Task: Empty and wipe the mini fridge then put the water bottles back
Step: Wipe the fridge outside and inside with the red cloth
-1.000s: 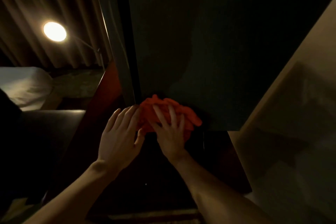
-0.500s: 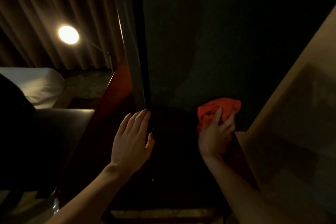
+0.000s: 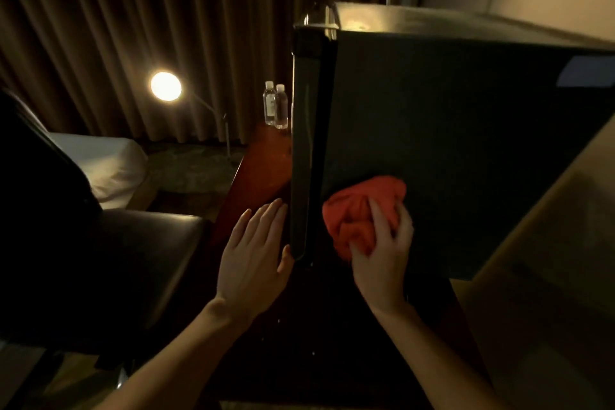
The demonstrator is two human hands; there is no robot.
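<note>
The fridge is standing on a dark desk, right of centre. The right hand is gripping an orange cloth against its side. The left hand is lying flat, fingers straight, beside the door edge. Two bottles are standing far on the desk.

Fridge blocking R side; bottles behind, tabletop strip L.
</note>
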